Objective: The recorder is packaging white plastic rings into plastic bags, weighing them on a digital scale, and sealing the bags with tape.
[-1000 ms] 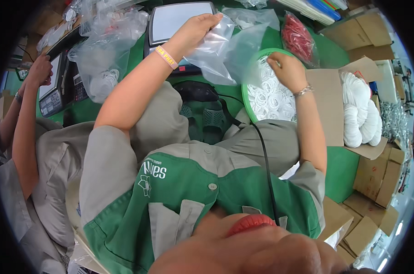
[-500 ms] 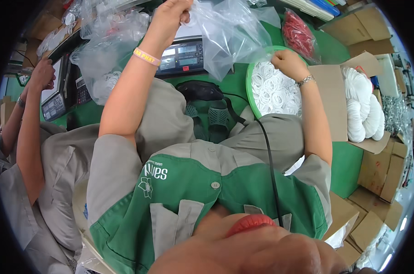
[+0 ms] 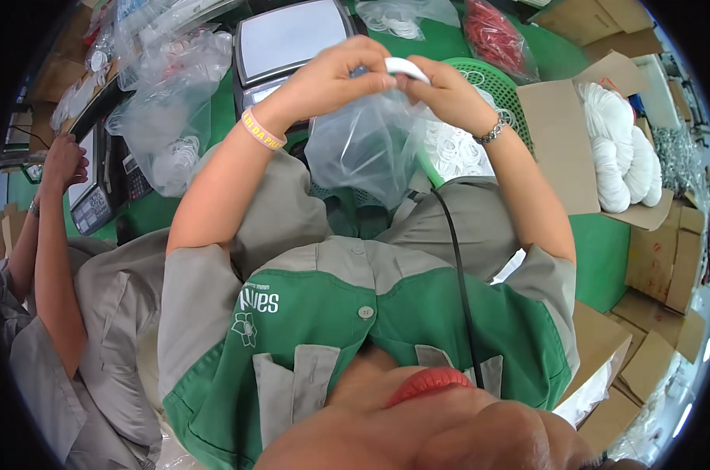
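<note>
My left hand (image 3: 335, 74) and my right hand (image 3: 445, 90) meet above my lap at the mouth of a clear plastic bag (image 3: 366, 149) that hangs down from them. My left hand pinches the bag's top edge. My right hand holds a bunch of white rings (image 3: 406, 69) at the bag's opening. A green round basket (image 3: 500, 82) with more white rings (image 3: 449, 153) sits right behind my right hand. A digital scale (image 3: 292, 35) with a flat grey plate stands beyond my left hand.
Clear bags of white rings (image 3: 171, 117) pile at the left of the green table. A bag of red parts (image 3: 492, 35) lies at the back. An open cardboard box (image 3: 554, 149) with white bundles (image 3: 617, 153) stands right. Another person's arm (image 3: 53, 235) reaches toward a second scale (image 3: 96, 196) at left.
My left hand brought the bag down and toward me from over the scale. My right hand left the basket with white rings and joined it at the bag's mouth.
</note>
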`<state>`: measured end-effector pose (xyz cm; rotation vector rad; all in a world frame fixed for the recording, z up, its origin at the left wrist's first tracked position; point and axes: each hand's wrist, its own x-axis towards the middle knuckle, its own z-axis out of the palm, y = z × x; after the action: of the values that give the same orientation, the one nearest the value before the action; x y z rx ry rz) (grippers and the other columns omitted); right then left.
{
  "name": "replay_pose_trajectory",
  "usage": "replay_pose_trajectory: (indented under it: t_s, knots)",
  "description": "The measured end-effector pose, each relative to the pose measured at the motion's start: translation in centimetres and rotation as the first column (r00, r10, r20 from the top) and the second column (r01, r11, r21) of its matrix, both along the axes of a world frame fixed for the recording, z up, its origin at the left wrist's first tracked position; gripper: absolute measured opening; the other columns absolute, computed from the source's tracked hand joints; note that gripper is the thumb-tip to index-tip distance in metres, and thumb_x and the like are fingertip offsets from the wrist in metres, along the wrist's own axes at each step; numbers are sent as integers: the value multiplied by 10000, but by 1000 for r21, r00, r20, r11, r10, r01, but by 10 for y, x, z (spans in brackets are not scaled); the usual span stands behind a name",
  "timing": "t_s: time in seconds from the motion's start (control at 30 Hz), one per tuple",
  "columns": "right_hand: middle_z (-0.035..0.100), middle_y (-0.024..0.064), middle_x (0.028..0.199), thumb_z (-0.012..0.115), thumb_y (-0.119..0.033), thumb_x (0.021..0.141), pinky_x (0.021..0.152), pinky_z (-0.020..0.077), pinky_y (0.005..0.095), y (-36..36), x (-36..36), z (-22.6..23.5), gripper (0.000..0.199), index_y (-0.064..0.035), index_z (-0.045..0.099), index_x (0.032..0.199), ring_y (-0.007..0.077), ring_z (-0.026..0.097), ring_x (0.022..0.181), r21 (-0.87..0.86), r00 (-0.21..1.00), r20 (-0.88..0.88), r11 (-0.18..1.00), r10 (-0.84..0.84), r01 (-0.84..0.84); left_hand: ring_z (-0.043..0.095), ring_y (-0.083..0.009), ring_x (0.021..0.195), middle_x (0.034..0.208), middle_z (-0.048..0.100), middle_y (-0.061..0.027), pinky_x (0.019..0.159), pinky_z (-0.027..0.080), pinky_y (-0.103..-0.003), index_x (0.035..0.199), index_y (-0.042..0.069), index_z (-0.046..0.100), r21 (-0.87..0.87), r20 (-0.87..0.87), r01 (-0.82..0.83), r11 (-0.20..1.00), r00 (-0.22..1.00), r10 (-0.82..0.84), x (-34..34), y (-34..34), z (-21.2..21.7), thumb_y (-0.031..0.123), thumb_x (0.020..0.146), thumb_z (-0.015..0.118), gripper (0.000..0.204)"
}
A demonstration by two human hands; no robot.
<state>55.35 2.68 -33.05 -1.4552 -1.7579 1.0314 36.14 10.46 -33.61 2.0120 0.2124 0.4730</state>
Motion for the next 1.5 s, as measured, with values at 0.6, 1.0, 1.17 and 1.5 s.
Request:
replay_pose_trajectory:
  t_s: [0.6,1.0,1.17,1.5]
  knots:
    - [522,25,638,561,-208,790,543,377,243,8,65,-15,189,-23,583,822,91,463,589,224,897,49,880,-439,419,538,-209,864,930,591,-4,775,420,-397,954,132,592,881,43,-341,327,747,664,-7,2,-4,32,702,517,282]
    - [572,65,809,447,-170,900,758,422,283,-29,40,44,181,-6,519,926,160,545,797,422,875,-313,771,-370,477,571,-254,808,1032,565,-79,660,465,-338,1235,124,440,607,-41,-426,670,826,563,-7,-2,-9,34,701,511,546]
    - [595,90,919,508,-216,859,701,451,309,-28,13,26,241,-57,519,1040,184,568,775,181,770,625,983,-131,21,425,-77,589,1106,528,-59,559,400,-245,1306,123,379,258,13,-337,906,938,345,0,-1,-8,-16,678,479,651]
    - [623,40,894,563,-196,848,676,456,238,-26,76,35,221,-25,578,987,96,577,795,321,986,-27,933,-164,164,494,-91,675,1165,503,-94,674,439,-227,1188,133,531,214,-69,-383,899,912,405,-26,17,0,-61,711,372,539]
